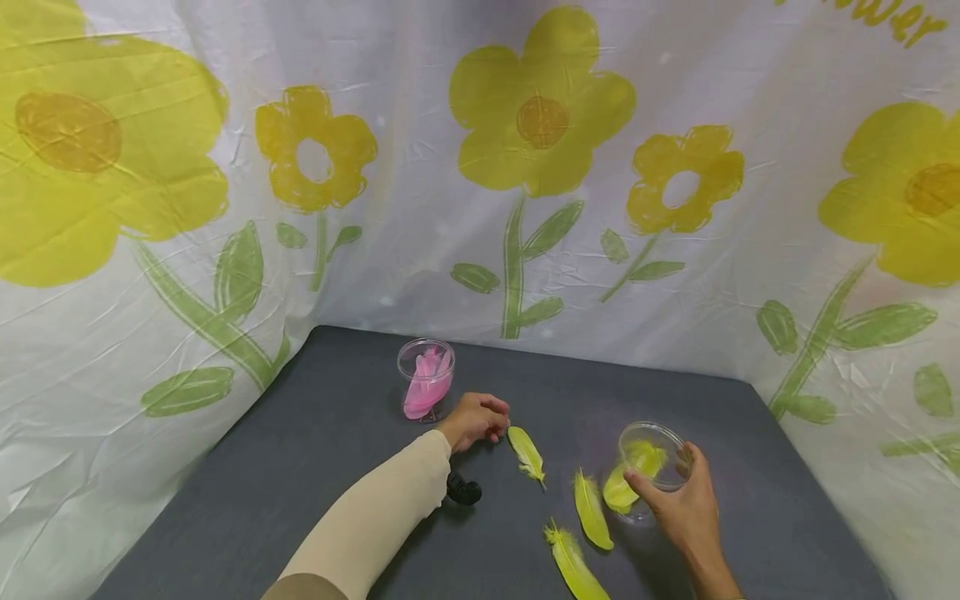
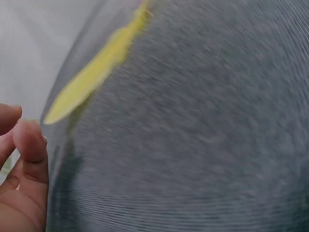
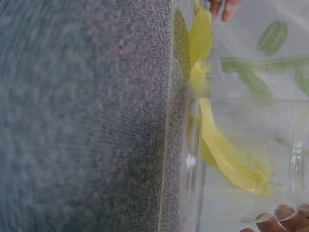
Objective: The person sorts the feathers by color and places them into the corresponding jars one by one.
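In the head view my left hand [image 1: 476,419], fingers bent, is by the tip of a yellow feather [image 1: 527,455] on the dark table. The left wrist view puts that feather [image 2: 91,72] just beyond the fingertips, with nothing between thumb and forefinger. My right hand [image 1: 688,500] grips a clear plastic cup [image 1: 651,429] around its side near the rim. Yellow feathers [image 1: 621,492] lie inside this cup; one curved feather [image 3: 231,162] shows through its wall in the right wrist view. Two more yellow feathers [image 1: 592,510] lie between the hands, toward the front.
A second clear cup [image 1: 426,343] with pink feathers [image 1: 429,383] stands behind my left hand. A small black object [image 1: 463,490] shows beside the left sleeve [image 1: 382,508]. A white cloth with painted yellow flowers [image 1: 542,100] hangs around the back and sides of the grey table [image 1: 330,400].
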Demonstrator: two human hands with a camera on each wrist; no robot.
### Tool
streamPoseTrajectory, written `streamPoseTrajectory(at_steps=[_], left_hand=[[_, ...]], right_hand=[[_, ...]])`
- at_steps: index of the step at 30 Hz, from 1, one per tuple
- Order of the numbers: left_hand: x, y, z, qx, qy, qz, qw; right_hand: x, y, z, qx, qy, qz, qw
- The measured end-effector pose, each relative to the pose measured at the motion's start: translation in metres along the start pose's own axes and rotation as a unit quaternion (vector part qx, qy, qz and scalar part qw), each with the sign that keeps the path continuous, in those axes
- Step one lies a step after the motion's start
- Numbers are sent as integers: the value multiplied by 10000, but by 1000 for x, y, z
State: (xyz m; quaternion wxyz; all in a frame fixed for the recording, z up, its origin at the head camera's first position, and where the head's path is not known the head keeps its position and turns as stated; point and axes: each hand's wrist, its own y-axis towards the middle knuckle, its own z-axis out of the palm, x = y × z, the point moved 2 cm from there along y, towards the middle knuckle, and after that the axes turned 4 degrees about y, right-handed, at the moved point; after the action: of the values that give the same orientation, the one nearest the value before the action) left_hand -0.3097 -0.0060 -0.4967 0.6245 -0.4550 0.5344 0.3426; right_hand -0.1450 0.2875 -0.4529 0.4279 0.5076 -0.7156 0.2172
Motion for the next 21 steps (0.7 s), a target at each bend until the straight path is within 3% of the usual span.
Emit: streamPoseTrajectory(at_steps=[8,16,21], left_hand=[[5,4,4,-98,226,-40,9997],[6,3,18,-24,677,93,9977],[5,0,23,-212,802,139,9965]], right_hand=[[1,1,0,69,12,33,10000],[0,1,0,74,-28,48,10000],[1,0,0,69,-24,73,9999]])
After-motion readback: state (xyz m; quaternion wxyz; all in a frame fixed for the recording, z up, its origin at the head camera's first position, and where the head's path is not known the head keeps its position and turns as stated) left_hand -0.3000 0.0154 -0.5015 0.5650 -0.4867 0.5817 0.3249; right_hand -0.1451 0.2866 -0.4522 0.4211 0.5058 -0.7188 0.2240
